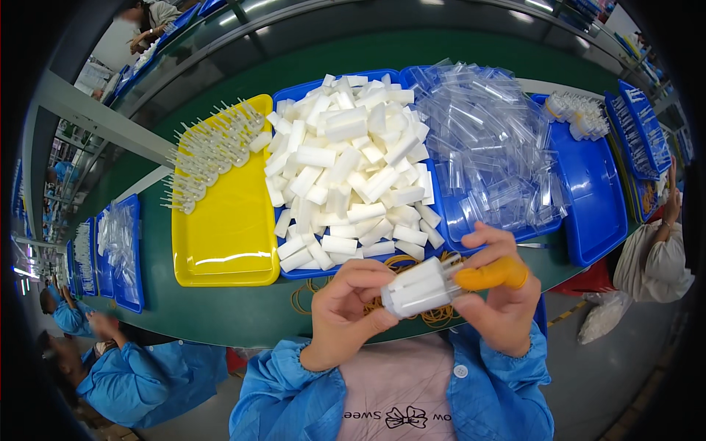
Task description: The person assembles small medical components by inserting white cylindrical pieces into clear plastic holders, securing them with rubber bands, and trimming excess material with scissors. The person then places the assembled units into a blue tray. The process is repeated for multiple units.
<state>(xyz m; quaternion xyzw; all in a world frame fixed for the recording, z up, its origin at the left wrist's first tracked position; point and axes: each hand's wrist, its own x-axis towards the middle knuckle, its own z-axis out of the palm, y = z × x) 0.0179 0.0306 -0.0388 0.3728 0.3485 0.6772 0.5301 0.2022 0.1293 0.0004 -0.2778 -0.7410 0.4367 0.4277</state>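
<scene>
Between my two hands is a clear plastic sleeve (pixel 416 288) with white pieces inside, held tilted above the front of the table. My left hand (pixel 346 307) grips its lower left end between thumb and fingers. At the other end, the thumb and fingers of my right hand (pixel 501 290) close round the sleeve; one finger wears an orange finger cot (pixel 494 275). Slight blur hides what exactly the right fingertips pinch. Just beyond stands a blue tray heaped with white foam blocks (pixel 353 158). Behind my hands lie yellowish rubber bands (pixel 437 317).
A yellow tray (pixel 224 246) at left holds rows of white parts with thin stems (pixel 213 151). Right of the foam is a pile of clear plastic sleeves (pixel 489 140), then a blue tray (pixel 588 198) with bundled small parts (pixel 577 114). Other people work at both sides.
</scene>
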